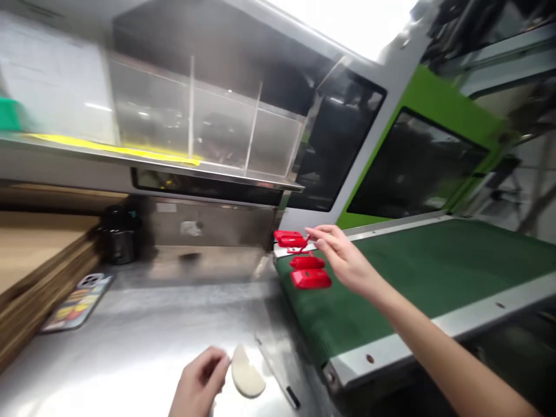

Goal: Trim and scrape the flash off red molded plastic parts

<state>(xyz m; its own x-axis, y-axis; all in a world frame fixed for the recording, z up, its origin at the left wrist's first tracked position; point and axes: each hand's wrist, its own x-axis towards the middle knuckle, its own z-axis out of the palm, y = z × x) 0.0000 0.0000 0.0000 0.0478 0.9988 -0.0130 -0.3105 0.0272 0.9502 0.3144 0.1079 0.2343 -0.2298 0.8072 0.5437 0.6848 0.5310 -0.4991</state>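
view: head-worn camera | aim: forward and down, tilted | range: close above steel counter (130, 347), green conveyor belt (417, 266), left hand (198, 383), right hand (343, 260)

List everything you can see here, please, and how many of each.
red plastic parts: three, red, at the end of the belt
conveyor belt: one, green, right of the table
curved piece: one, cream, on the table
steel table: one, silver, centre
cardboard stack: one, brown, far left
phone case: one, multicoloured, beside the cardboard
canister: one, black, behind the table
divided clear bin: one, clear, on the shelf above
machine panel: one, green, upper right
left hand: one, at the curved piece
right hand: one, open, beside the red parts
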